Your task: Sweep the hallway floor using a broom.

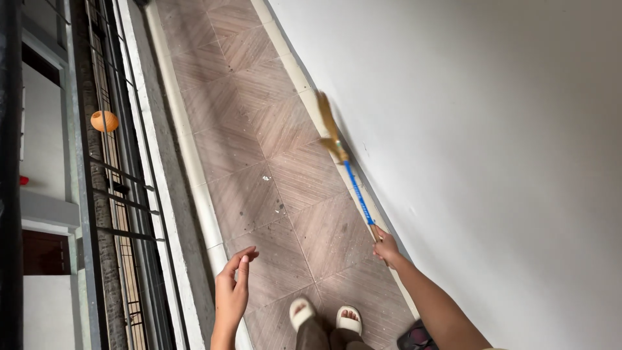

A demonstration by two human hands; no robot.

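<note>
Railing [123,194] of black metal bars ran down the left edge of the frame, with an orange round object [104,120] seen beyond it at upper left; what that object was could not be told. Just right of the railing lay a pale raised curb [194,181], bordering the tiled floor [259,129] of brownish diagonal-patterned tiles, which carried small white specks and dark spots near centre frame. Left hand [232,290] was at lower centre-left, empty, fingers loosely apart and slightly curled, raised off the body; judged to be held out for balance rather than for grip. Two feet in pale slippers [324,316] stood at bottom centre on the tiles. Right hand [386,247], at lower centre-right, was closed around the end of a broom [350,175] with a blue handle. Broom extended up and leftward to centre frame, its straw-coloured head blurred, close to the white wall [492,142] that filled the right side. Grip at the handle's far end likely gave the longest reach along the wall's base.
</note>
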